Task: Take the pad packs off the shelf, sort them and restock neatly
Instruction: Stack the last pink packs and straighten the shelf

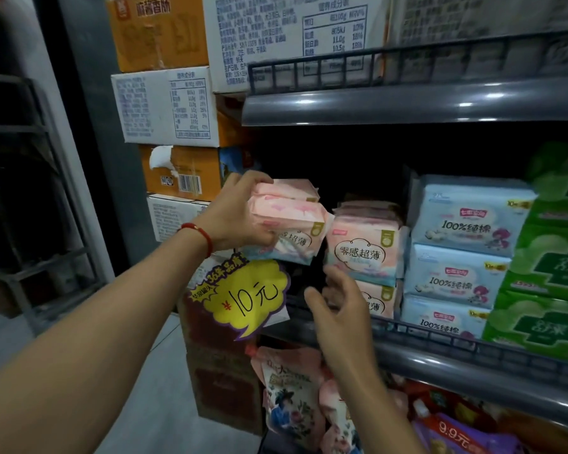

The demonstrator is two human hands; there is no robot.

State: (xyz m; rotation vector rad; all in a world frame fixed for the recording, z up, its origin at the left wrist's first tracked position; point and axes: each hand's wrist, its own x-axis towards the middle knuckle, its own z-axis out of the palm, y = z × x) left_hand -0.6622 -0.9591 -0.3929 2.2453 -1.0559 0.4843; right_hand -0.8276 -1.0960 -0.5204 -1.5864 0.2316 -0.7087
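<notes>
My left hand (235,214) grips a small stack of pink pad packs (292,221) at the left end of the middle shelf, held tilted in the air. More pink packs (363,250) stand stacked on the shelf just to the right. My right hand (340,306) hovers with relaxed fingers in front of the lowest pink pack (379,301), holding nothing. Light blue pad packs (463,244) are stacked three high further right, and green packs (548,273) fill the far right.
The grey shelf rail (473,358) runs below the packs, with another shelf (407,103) above. A yellow price sign (243,296) hangs at the shelf's left end. Cardboard boxes (171,106) are stacked to the left. Snack bags (292,398) fill the shelf below.
</notes>
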